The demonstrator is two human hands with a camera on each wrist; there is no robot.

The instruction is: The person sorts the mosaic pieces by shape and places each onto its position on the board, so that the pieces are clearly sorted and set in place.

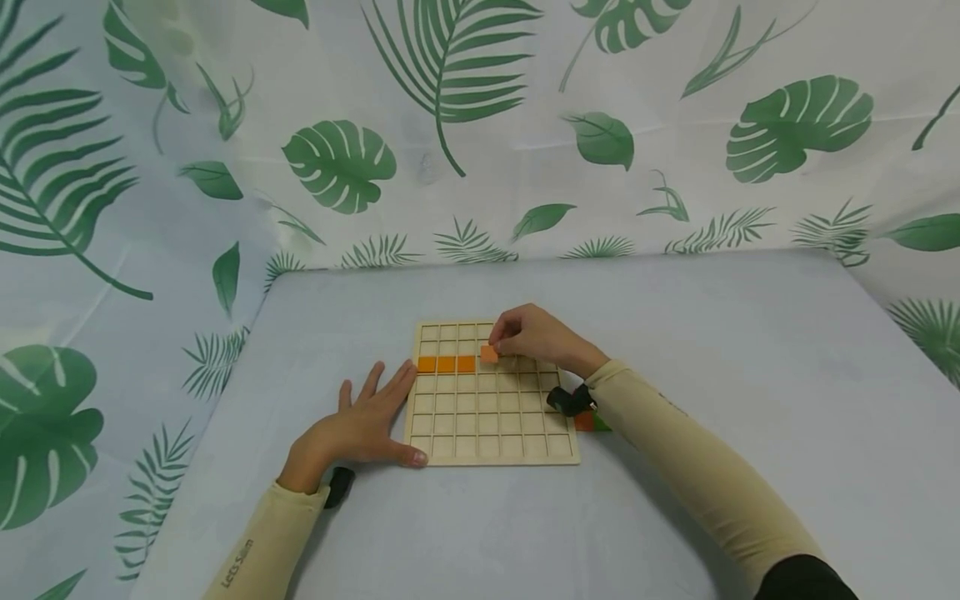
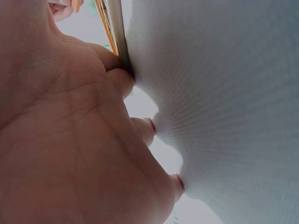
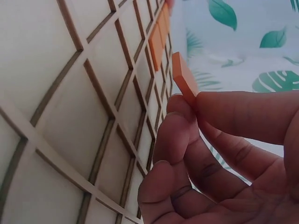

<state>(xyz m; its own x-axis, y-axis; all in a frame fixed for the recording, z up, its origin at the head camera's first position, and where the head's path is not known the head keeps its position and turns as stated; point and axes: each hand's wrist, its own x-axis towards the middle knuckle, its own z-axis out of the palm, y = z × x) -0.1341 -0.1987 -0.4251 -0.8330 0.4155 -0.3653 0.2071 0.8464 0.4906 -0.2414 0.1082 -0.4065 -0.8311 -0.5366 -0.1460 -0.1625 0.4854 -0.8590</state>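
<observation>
A pale backdrop printed with green leaves (image 1: 495,185) stands behind a light, cloth-covered table (image 1: 712,333). On the table, in front of the person, lies a flat wooden grid board (image 1: 487,425), divided into small square cells. Two arms in beige sleeves (image 1: 690,458) reach in from the near side. The left hand (image 1: 363,427) is spread wide and holds nothing; its index fingertip meets the board's left edge and its thumb rests at the near left corner. The right hand (image 1: 543,337) comes across from the right and pinches a small orange tile (image 1: 489,354) between thumb and fingers. Three more orange tiles (image 1: 446,364) sit side by side in a row that starts at the board's left edge and runs rightward. The pinched tile is just beyond the right end of that row, in line with it or slightly farther away; the right wrist view shows it tilted and clear of the board. Being square, it has no long axis. Smallest in sight, a red piece (image 1: 585,422) and a green piece (image 1: 602,422) peek out beside the board's right edge, near the right forearm.
</observation>
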